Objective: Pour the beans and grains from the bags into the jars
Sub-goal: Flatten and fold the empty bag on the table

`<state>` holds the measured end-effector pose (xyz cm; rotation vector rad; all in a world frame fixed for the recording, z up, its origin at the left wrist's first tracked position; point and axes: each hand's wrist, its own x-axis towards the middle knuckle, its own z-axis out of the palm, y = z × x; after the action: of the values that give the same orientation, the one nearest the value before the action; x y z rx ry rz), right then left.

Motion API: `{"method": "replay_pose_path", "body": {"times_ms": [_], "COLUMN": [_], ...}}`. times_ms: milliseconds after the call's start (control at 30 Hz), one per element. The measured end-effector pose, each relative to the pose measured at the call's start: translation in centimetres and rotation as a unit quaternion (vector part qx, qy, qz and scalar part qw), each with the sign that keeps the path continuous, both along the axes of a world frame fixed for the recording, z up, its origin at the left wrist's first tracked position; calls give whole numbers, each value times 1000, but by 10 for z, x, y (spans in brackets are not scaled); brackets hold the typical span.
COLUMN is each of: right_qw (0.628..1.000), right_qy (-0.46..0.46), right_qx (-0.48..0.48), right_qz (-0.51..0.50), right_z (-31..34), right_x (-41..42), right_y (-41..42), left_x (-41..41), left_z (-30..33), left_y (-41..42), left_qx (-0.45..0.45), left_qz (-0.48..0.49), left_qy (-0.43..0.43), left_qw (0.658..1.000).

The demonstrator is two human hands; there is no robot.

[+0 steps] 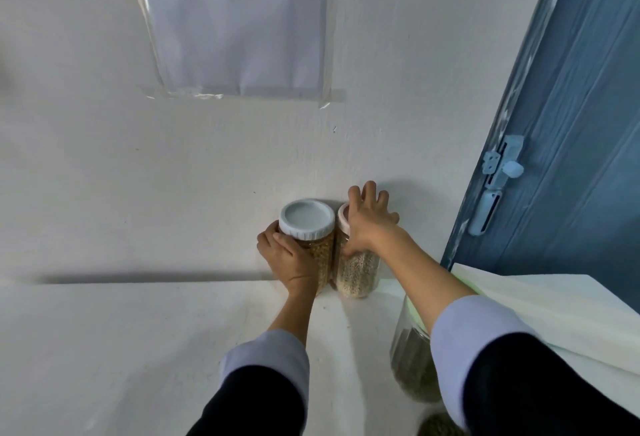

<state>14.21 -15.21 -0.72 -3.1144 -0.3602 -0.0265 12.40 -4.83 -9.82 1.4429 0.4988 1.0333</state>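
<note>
Two clear jars stand side by side against the wall at the back of the white table (138, 349). The left jar (320, 255) holds yellowish grains and wears a pale grey lid (306, 218); my left hand (289, 255) grips its side. The right jar (358, 272) holds pale grains under a pinkish lid, which my right hand (367, 224) covers, fingers spread over the top and thumb down the jar's side. A third clear jar (412, 366) of greenish beans stands nearer me, partly hidden by my right sleeve. No bags are in view.
A white wall rises directly behind the jars, with a plastic-covered sheet (239, 23) taped on it. A blue door (571, 158) with a latch is at the right. White cloth or paper (561, 314) lies at the table's right. Something greenish (440, 425) sits at the bottom edge.
</note>
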Motion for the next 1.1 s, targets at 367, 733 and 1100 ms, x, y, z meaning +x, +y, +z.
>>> {"method": "replay_pose_path", "body": {"times_ms": [367, 733, 1100], "right_qw": [983, 984, 957], "right_qy": [-64, 136, -48], "right_qx": [140, 30, 286], "right_qz": [97, 109, 8], "right_z": [34, 13, -37], "right_x": [-65, -126, -68], "right_y": [-30, -121, -112], "left_x": [-60, -143, -161], "left_z": [7, 15, 16], "left_y": [37, 28, 9], "left_qx": [-53, -57, -32], "left_qz": [-113, -293, -352], "left_qy": [137, 139, 173], "left_qw": [983, 944, 919]}}
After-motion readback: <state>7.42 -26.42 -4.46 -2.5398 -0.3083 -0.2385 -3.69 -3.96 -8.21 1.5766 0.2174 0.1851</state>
